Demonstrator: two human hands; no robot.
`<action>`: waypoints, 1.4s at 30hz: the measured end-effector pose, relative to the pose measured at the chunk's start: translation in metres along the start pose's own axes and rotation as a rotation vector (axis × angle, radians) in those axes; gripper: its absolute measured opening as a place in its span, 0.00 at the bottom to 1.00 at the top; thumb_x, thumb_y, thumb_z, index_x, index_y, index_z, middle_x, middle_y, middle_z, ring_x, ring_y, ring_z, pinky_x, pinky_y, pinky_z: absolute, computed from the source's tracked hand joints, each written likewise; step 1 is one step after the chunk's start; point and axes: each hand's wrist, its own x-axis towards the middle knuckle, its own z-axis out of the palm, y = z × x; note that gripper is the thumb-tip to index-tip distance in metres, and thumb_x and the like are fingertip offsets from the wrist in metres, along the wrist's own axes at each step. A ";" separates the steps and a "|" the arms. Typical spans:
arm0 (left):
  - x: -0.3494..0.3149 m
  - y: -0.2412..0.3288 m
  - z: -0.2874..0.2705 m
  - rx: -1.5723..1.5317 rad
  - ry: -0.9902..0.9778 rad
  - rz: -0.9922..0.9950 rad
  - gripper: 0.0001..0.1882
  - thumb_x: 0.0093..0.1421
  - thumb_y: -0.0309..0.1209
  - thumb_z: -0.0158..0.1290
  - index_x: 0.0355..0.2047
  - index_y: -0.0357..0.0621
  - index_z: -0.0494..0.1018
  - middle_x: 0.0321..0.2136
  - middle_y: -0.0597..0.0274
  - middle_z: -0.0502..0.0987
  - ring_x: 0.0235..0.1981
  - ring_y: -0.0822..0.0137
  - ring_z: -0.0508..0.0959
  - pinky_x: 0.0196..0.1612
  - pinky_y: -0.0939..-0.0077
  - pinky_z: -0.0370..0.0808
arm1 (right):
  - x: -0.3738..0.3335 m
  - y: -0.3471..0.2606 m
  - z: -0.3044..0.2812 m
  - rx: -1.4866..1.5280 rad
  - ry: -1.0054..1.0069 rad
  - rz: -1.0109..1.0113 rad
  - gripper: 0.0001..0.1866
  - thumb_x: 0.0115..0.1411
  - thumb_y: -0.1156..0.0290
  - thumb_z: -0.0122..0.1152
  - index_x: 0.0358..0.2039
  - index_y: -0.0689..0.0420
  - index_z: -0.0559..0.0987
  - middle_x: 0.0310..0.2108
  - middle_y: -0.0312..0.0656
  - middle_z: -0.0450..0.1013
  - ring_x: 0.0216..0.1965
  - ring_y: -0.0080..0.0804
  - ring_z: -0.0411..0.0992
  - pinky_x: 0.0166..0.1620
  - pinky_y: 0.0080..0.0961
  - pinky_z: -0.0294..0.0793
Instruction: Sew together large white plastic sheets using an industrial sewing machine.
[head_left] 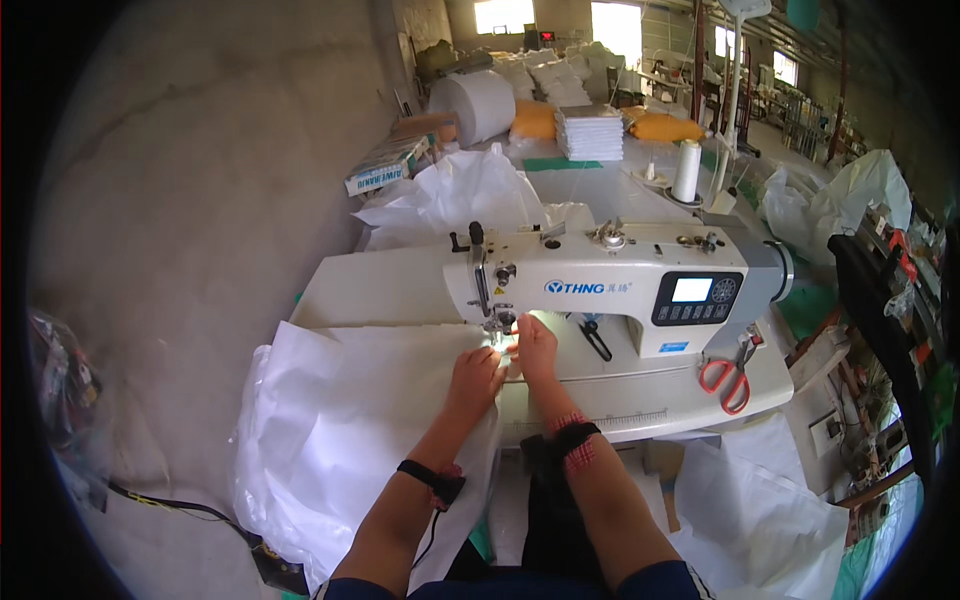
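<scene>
A white sewing machine (590, 272) stands on a pale worktable, its lamp lighting the needle area (497, 325). My left hand (477, 380) is just below the needle, at the right edge of a large white sheet (370, 390), its fingers bent together. Close beside it, my right hand (537, 348) is raised at the right of the needle, its fingers drawn together toward it. Glare and the hands themselves hide what lies between the fingertips. The sheet covers the left of the table and hangs over the front edge.
Red-handled scissors (727, 385) and dark thread snips (597, 338) lie on the table right of my hands. A thread cone (687, 172) stands behind the machine. White sheeting (760, 495) hangs at the lower right. A large white roll (474, 107) and stacked packs (588, 133) are at the back.
</scene>
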 end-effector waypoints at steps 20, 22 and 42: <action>-0.023 0.026 -0.027 -0.122 -0.007 -0.018 0.10 0.52 0.32 0.51 0.34 0.40 0.72 0.36 0.56 0.72 0.40 0.56 0.71 0.48 0.61 0.64 | -0.014 0.007 -0.007 -0.036 -0.034 -0.102 0.14 0.58 0.62 0.55 0.38 0.60 0.74 0.20 0.43 0.72 0.14 0.24 0.70 0.17 0.22 0.69; -0.019 0.020 -0.026 -0.156 -0.051 -0.070 0.11 0.52 0.32 0.51 0.34 0.40 0.72 0.36 0.56 0.72 0.40 0.56 0.71 0.47 0.62 0.65 | -0.030 0.011 -0.013 -0.322 -0.027 -0.274 0.10 0.57 0.71 0.53 0.38 0.61 0.75 0.24 0.47 0.73 0.19 0.32 0.72 0.25 0.28 0.72; -0.002 -0.028 -0.013 -0.123 -0.067 -0.104 0.12 0.54 0.32 0.50 0.38 0.44 0.76 0.40 0.53 0.74 0.41 0.52 0.72 0.47 0.62 0.68 | -0.195 -0.006 -0.059 -0.726 -0.444 0.001 0.12 0.56 0.67 0.50 0.34 0.61 0.75 0.29 0.56 0.74 0.34 0.54 0.72 0.39 0.40 0.71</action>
